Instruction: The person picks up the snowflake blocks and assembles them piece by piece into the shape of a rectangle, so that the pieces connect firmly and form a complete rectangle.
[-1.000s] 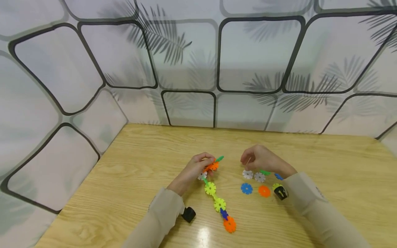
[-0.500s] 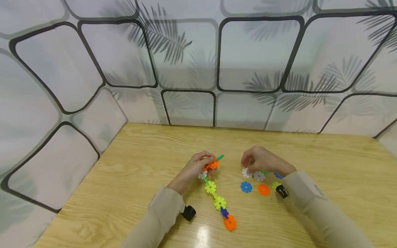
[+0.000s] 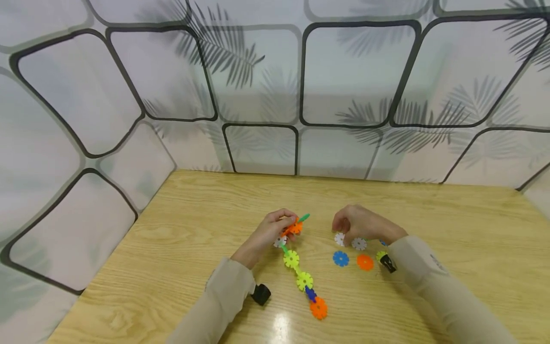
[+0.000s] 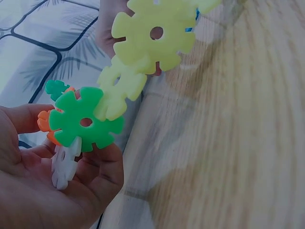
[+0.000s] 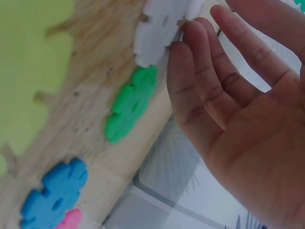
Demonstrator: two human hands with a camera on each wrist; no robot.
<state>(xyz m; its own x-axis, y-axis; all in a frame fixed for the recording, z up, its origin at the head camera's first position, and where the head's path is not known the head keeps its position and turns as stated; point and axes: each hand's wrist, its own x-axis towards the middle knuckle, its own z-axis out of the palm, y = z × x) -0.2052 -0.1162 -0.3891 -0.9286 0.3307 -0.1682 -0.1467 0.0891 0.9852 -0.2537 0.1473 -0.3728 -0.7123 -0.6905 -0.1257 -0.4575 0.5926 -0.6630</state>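
My left hand (image 3: pixel 275 229) grips a chain of linked plastic snowflake discs near its upper end. Orange discs (image 3: pixel 294 226) and a green disc (image 4: pixel 86 119) sit at its fingers, with a white disc (image 4: pixel 65 164) against the palm side. From there the chain runs toward the front of the table through yellow discs (image 3: pixel 291 259) and a dark blue disc (image 3: pixel 310 294) to an orange end disc (image 3: pixel 319 308). My right hand (image 3: pixel 365 223) reaches down to a loose white snowflake disc (image 3: pixel 340 238), thumb and curled fingers around its edge.
Beside my right hand lie another white disc (image 3: pixel 359 243), a blue disc (image 3: pixel 341 258), an orange disc (image 3: pixel 365 262) and a yellow disc (image 3: pixel 380 255) on the wooden table (image 3: pixel 206 200). A green disc (image 5: pixel 131 105) shows in the right wrist view. A patterned wall covering (image 3: pixel 262 148) stands behind.
My right hand has lowered onto the loose white disc, which has shifted slightly left with it. The left hand and the chain have stayed almost still.
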